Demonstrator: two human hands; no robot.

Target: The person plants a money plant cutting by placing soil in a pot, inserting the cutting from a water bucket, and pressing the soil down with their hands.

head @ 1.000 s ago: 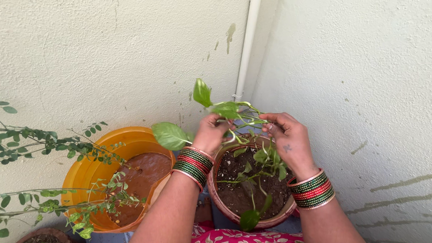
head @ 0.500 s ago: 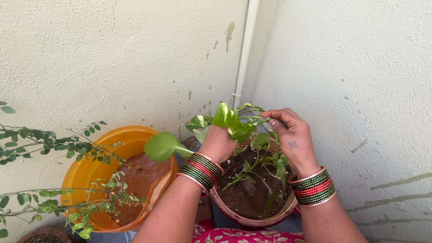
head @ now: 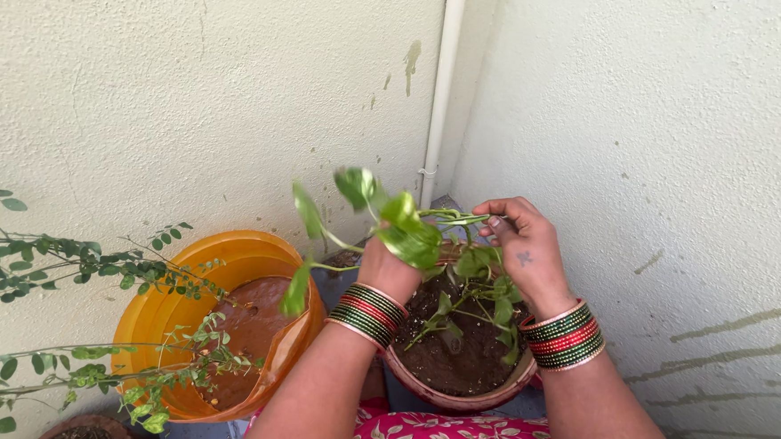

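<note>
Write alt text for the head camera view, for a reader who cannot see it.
Two hands with stacked bangles hold the leafy vine of a plant above a soil-filled clay pot: the left hand grips its stems, the right hand pinches a stem. An orange tub of muddy water stands left, in a pale wall corner.

Orange bucket (head: pixel 159 312) of muddy water, thin-leaved branches (head: pixel 72 263), white pipe (head: pixel 441 83) in wall corner

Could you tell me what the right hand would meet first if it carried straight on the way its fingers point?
Probably the vine stems at the right hand's fingertips, then the left hand; depth is unclear.
</note>
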